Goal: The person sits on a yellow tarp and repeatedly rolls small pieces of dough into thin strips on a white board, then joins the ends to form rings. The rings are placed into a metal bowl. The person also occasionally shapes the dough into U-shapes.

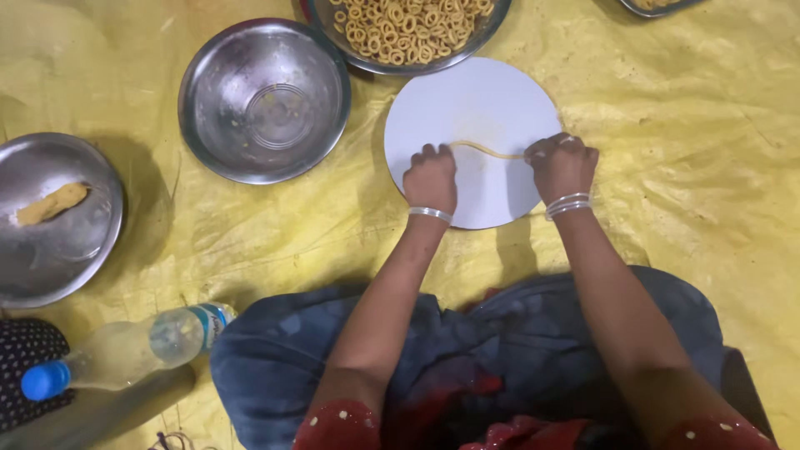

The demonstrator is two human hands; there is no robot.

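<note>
**Rolling a thin dough rope on a white round board**

So the person is sitting on the floor on a yellow plastic sheet (pixel 667 125), with a white round board (pixel 475 100) lying flat in front of their knees. A thin strand of pale yellow dough (pixel 487 151) is lying across the middle of the board, running between the two hands. The left hand (pixel 431 177) is pressing down on the strand's left end, fingers curled over so the knuckles are facing up. The right hand (pixel 564 164) is sitting on the right end, fingers bunched and closed down on the dough. Both wrists are wearing silvery bangles.

Just past the board, a steel bowl (pixel 492 25) is holding a heap of little dough rings (pixel 408 29). Beside it, to the left, an empty steel bowl (pixel 264 100) is sitting with a few crumbs in it. Further left, a steel plate (pixel 58 250) is carrying a lump of yellow dough (pixel 52 203). A clear plastic bottle (pixel 133 346) with a blue cap is lying on its side near the person's left knee.
</note>
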